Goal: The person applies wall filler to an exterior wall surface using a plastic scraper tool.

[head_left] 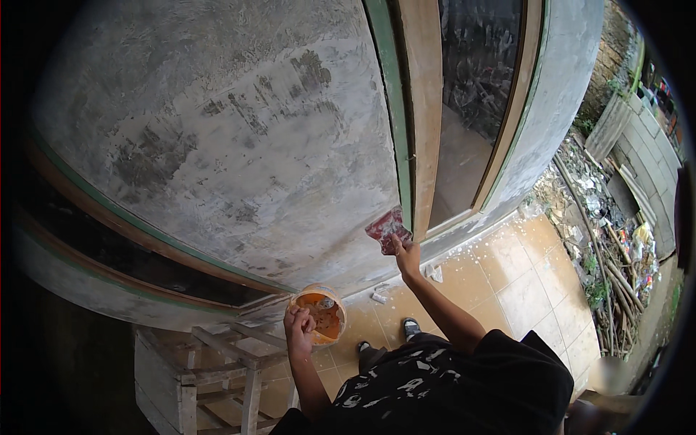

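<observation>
Flat red plasticky scraper (384, 228) looks light, so right hand (406, 257) edge-pinching it works; left hand (299, 328) clamps an orange-lined round plastic bucket (331, 333).

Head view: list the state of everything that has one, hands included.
Right hand: closed on the scraper's near edge
Dark red scraper: smeared whitish, held at the wall beside the green strip
Left hand: closed on the bucket's rim
Bucket: open, orange inside, with whitish residue
Wall: unevenly coated, darker grey patches showing
Tiled floor: spattered white
Wooden framework: standing, bare slats
</observation>
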The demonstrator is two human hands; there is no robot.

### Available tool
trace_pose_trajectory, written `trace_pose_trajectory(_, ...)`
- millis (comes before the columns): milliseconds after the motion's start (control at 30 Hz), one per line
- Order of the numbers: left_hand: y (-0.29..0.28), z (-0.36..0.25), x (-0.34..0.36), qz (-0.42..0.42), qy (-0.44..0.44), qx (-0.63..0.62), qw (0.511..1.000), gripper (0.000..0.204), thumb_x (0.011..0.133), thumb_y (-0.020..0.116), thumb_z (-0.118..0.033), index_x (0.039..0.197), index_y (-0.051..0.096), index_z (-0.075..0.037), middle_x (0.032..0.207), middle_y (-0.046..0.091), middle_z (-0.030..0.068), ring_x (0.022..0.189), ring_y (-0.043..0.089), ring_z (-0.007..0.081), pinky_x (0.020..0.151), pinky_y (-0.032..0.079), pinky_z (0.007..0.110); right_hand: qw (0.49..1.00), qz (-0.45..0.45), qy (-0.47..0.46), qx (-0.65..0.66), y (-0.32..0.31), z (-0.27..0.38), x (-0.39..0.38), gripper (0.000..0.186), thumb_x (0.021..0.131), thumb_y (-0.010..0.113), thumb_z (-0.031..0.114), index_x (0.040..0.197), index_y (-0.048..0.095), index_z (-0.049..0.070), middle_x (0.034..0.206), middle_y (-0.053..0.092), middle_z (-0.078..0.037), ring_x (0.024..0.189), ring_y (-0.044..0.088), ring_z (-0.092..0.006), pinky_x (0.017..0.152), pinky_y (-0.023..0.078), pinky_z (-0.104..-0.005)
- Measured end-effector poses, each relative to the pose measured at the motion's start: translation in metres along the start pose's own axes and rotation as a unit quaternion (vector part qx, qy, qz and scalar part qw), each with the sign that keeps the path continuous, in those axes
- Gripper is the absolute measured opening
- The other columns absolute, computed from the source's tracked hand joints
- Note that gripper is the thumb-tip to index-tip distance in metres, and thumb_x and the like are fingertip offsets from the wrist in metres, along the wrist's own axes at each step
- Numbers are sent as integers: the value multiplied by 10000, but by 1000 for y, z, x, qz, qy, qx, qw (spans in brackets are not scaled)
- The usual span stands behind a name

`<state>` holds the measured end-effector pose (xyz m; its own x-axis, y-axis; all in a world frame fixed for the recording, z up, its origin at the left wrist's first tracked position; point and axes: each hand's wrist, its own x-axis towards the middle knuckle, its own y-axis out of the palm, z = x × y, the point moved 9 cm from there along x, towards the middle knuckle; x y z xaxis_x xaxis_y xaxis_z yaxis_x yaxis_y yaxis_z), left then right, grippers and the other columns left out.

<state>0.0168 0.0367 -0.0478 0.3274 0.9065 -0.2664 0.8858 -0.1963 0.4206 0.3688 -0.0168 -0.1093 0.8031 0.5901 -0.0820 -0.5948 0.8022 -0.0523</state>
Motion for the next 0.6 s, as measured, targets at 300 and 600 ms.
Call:
trace_pose_trajectory(300,34,11,-3,-14,-3,37,999,189,820,590,-98,740,425,-144,577,324,-58,449,303,52,447,248,212,979,1,-163,120,0,168,17,341,924,588,225,716,636,-41,604,521,35,585,408,-39,499,328,-251)
trace_pose_trajectory(600,33,-1,-6,-15,15,30,999,161,827,585,-96,771,439,-135,584,331,-57,454,319,50,449,259,211,952,-18,-270,146,14,284,39,458,899,578,215,523,536,-42,407,417,-34,386,353,-114,398,269,-338)
